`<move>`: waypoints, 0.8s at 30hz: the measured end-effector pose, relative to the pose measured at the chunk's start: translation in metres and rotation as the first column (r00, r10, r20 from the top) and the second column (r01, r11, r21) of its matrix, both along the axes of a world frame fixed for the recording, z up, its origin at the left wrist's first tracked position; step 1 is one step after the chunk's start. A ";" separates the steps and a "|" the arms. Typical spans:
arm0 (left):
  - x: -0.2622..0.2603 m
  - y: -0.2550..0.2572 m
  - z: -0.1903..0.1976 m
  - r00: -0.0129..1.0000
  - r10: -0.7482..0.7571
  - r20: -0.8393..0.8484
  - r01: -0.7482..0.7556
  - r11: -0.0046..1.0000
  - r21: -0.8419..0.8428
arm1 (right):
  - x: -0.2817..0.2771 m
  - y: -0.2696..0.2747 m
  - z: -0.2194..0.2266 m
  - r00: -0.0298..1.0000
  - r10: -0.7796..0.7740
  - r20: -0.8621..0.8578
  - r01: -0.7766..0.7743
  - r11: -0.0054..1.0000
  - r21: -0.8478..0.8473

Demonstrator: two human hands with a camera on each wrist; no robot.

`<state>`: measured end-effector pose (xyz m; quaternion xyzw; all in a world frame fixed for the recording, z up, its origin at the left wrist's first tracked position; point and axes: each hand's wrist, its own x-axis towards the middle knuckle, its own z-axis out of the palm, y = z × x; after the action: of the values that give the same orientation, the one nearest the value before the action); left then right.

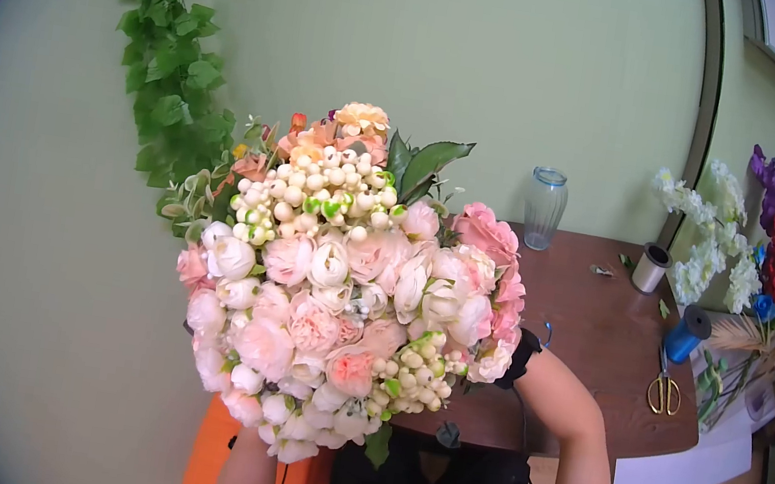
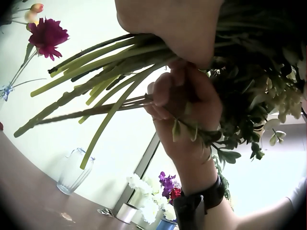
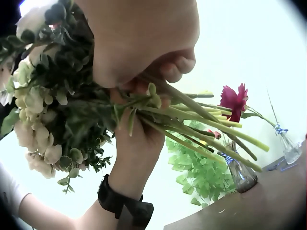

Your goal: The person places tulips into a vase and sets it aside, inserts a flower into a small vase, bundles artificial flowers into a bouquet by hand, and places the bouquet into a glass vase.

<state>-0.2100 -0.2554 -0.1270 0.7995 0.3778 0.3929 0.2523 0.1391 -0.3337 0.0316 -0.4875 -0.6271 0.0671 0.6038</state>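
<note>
A large bouquet [image 1: 320, 302] of pale pink roses and cream berries fills the middle of the head view and covers both hands. Its green stems [image 2: 103, 76] stick out below the blooms, splayed, in both wrist views. My left hand [image 3: 139, 136] grips the stem bundle just under the leaves. Close beside it, my right hand [image 2: 187, 98] curls its fingers round stems, with thin brown ones coming out between them. A leafy sprig [image 3: 151, 98] lies across the bundle near the fingers.
A ribbed glass jar [image 1: 545, 210] stands on the brown table [image 1: 582, 339]. To the right are a silver spool [image 1: 651, 268], a blue spool [image 1: 687, 336], gold-handled scissors [image 1: 664, 392] and more artificial flowers [image 1: 720, 234]. An ivy garland [image 1: 171, 53] hangs on the wall.
</note>
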 end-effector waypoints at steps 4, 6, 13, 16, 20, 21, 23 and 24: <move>-0.013 0.001 0.016 1.000 -0.002 0.001 0.002 0.999 -0.039 | 0.002 -0.004 -0.006 1.000 0.003 -0.017 -0.003 1.000 0.007; -0.012 0.000 0.025 1.000 -0.002 -0.003 0.002 0.998 -0.060 | 0.008 -0.005 -0.009 1.000 0.004 -0.030 -0.004 1.000 0.009; -0.017 -0.020 0.037 1.000 -0.003 -0.006 0.002 0.992 -0.128 | 0.005 0.000 -0.009 0.998 0.011 -0.062 -0.009 1.000 0.023; -0.021 -0.019 0.042 1.000 -0.001 0.001 0.001 0.988 -0.151 | 0.006 0.001 -0.009 0.998 0.015 -0.068 -0.013 0.999 0.034; -0.019 -0.024 0.052 1.000 0.004 0.007 -0.003 0.982 -0.189 | -0.006 0.017 0.005 0.997 0.023 -0.079 -0.020 0.999 0.043; -0.013 -0.030 0.050 1.000 0.004 0.009 -0.002 0.980 -0.198 | -0.006 0.018 0.006 0.996 0.024 -0.081 -0.020 0.999 0.045; -0.012 -0.044 0.041 1.000 0.004 0.015 -0.001 0.976 -0.216 | 0.021 -0.012 -0.019 0.996 0.025 -0.083 -0.021 0.999 0.050; -0.007 -0.045 0.044 1.000 0.005 0.019 -0.001 0.974 -0.224 | 0.023 -0.008 -0.021 0.996 0.027 -0.082 -0.023 0.998 0.053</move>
<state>-0.2171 -0.3005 -0.0834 0.7614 0.4185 0.3560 0.3441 0.1622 -0.3422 0.0102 -0.4606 -0.6091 0.0785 0.6408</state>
